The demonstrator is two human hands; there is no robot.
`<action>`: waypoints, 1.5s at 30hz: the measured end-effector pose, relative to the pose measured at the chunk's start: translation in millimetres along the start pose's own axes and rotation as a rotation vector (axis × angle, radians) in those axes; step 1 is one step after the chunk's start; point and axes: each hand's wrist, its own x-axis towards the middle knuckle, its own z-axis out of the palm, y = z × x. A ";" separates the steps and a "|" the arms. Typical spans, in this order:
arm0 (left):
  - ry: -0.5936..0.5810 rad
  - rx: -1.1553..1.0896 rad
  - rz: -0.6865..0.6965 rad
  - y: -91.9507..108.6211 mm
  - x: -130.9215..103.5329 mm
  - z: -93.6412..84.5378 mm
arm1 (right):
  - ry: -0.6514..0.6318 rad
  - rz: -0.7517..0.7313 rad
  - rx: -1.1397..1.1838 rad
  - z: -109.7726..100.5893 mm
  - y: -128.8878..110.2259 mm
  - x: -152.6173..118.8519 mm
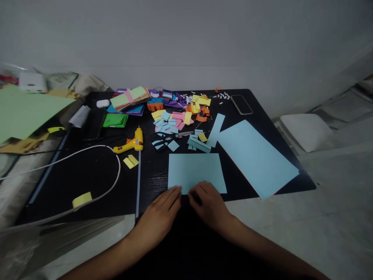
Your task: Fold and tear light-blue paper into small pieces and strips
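Note:
A light blue sheet of paper (pixel 196 171) lies flat near the table's front edge. My left hand (pixel 163 210) rests at its lower left corner, fingers side by side and stretched out over the edge. At the sheet's lower edge, just right of the middle, my right hand (pixel 208 202) has its fingers curled, with thumb and index close to the paper; whether they pinch it is too dark to tell. Black-handled scissors (pixel 171 137) lie behind the sheet among small blue paper pieces (pixel 174 146). A larger stack of blue sheets (pixel 256 157) is to the right.
A yellow glue gun (pixel 131 144) lies left of the scissors, beside a white cable (pixel 118 175). Colored paper strips (pixel 131 97) and scraps line the back. A phone (pixel 241 105) sits at the back right, and a white stool (pixel 305 130) stands beyond the table.

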 end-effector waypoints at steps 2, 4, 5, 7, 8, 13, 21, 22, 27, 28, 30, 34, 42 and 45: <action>0.009 -0.016 -0.004 0.7 0.9 -1.1 | 0.007 0.041 -0.003 -4.0 1.9 -2.3; 0.020 -0.019 -0.003 1.0 1.6 -2.2 | -0.005 0.090 0.003 -9.8 4.2 -4.8; 0.021 -0.019 -0.001 1.0 1.9 -2.8 | -0.013 0.114 0.007 -13.4 5.6 -6.4; 0.020 -0.020 0.004 0.8 2.3 -3.5 | -0.013 0.153 0.016 -21.7 9.2 -10.5; 0.021 -0.021 0.008 0.6 2.4 -3.6 | -0.002 0.169 0.022 -26.3 11.3 -13.1; 0.009 -0.016 0.012 -0.2 1.6 -2.6 | 0.015 0.280 0.006 -48.7 24.6 -30.9; 0.033 -0.034 -0.002 0.2 1.9 -2.5 | 0.074 0.418 -0.055 -70.7 46.1 -54.3; 0.042 -0.034 -0.007 0.5 2.7 -2.9 | 0.083 0.429 -0.064 -72.8 47.7 -54.5; 0.071 -0.030 -0.019 2.5 5.9 -4.4 | 0.177 0.367 -0.066 -76.3 45.3 -45.7; 0.075 -0.034 -0.023 2.9 5.9 -4.9 | 0.170 0.303 -0.055 -74.9 42.9 -42.9; 0.077 -0.038 -0.026 3.4 4.9 -6.4 | 0.089 0.125 -0.024 -70.1 37.9 -37.8; 0.071 -0.008 0.017 3.4 0.6 -11.4 | -0.086 -0.204 0.059 -57.8 32.8 -32.5; 0.151 -0.142 0.126 -4.5 13.4 -30.4 | -0.052 -0.319 0.193 -56.5 33.2 -17.8; 0.242 -0.185 0.143 -10.9 30.2 -43.8 | -0.018 -0.265 0.277 -62.4 29.3 1.2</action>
